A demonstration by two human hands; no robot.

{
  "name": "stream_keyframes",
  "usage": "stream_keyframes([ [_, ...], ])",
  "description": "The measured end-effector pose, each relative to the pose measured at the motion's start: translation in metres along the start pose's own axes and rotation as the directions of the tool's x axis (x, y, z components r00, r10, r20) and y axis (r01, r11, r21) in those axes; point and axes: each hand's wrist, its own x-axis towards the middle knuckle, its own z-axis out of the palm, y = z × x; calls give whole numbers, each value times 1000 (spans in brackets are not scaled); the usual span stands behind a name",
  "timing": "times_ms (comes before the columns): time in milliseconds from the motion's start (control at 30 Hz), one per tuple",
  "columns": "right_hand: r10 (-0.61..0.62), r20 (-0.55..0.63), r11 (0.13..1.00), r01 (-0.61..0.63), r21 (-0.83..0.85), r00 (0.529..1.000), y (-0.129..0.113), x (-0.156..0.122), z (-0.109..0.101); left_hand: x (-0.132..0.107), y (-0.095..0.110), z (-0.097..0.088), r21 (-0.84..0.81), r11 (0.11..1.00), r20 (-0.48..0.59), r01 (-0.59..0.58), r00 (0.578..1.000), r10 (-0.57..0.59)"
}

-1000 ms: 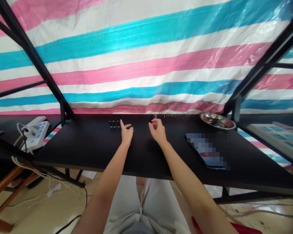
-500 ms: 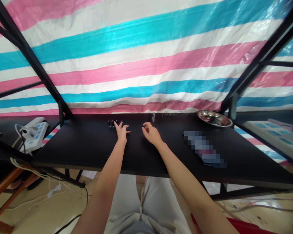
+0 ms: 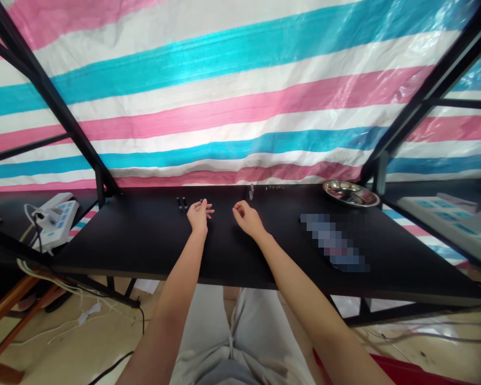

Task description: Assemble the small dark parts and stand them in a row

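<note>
On the desk (image 3: 124,240), two cylinders (image 3: 185,203) lie just left of the left hand (image 3: 198,216), grip unclear; right hand (image 3: 249,217) curled, contents indeterminable.

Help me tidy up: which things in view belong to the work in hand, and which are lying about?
Likely in the work:
two small dark cylinders, beside the left hand
small pale item beyond the right hand
tiny pieces

Likely lying about:
pixelated blue object
metal dish
power strip
</note>
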Motion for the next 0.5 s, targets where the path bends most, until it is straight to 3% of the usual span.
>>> stream_keyframes([
  [100,2,2,1000,-2,7,1000,-1,-1,1,0,-2,1,-3,1000,55,17,998,-16],
  [200,7,4,1000,-7,11,1000,-3,-2,1,-4,-1,2,-23,998,196,56,979,-50],
  [367,70,-3,997,-70,32,998,-4,-1,2,-15,1,4,65,996,442,61,893,-84],
  [500,107,-2,993,-107,50,994,-5,-1,1,-20,0,4,145,989,576,14,812,-96],
])
